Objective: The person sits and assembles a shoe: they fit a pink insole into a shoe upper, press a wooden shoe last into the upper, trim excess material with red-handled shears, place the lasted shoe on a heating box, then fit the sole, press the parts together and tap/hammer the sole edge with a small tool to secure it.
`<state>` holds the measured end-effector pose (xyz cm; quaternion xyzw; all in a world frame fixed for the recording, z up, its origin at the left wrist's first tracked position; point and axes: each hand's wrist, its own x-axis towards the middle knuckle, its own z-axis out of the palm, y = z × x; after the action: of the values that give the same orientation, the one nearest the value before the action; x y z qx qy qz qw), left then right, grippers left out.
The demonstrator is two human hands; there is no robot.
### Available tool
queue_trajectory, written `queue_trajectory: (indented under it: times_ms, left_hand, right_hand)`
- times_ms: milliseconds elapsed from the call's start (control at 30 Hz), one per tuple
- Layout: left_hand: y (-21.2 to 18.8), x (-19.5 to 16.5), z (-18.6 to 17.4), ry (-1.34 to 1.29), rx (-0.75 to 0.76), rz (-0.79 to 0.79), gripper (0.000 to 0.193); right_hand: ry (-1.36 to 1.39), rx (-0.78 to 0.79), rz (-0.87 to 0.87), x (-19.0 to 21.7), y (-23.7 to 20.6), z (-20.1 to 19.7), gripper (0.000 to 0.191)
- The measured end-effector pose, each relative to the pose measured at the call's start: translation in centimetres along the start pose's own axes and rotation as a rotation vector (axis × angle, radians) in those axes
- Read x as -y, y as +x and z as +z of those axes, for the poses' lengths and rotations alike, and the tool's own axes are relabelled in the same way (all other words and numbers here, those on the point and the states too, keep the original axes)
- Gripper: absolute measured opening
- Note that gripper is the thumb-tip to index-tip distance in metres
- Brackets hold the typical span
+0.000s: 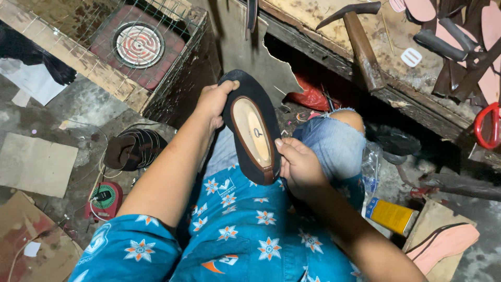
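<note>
Both my hands hold a flat shoe (253, 128) over my lap, sole side away, its tan insole facing up inside a dark upper with a brown rim. My left hand (213, 100) grips the toe end, thumb on top of the dark edge. My right hand (297, 164) holds the heel end, thumb pressed on the rim. My knees in torn jeans (334, 138) lie under the shoe.
A hammer (360, 36) lies on the worn workbench (417, 83) at upper right, with red-handled scissors (488, 125) and sole pieces. A wire-caged electric hotplate (138, 44) stands upper left. A stack of dark soles (133, 149), a yellow can (391, 215) and cardboard lie on the floor.
</note>
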<state>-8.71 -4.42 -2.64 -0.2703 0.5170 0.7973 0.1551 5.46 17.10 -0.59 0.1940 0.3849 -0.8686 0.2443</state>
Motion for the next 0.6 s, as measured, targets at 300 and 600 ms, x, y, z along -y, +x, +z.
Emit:
queue_trajectory:
  times_ms: [300,600]
  left_hand:
    - [-0.2,-0.2,-0.5,0.239,-0.077,-0.062,0.026]
    - [0.2,0.3,-0.5,0.124,-0.013,-0.019,0.026]
  right_hand:
    - [-0.256,-0.088,-0.100,-1.9,1.8,-2.7,0.022]
    - [-0.325,-0.135,-0.188,-2.1,2.2,-2.6,0.020]
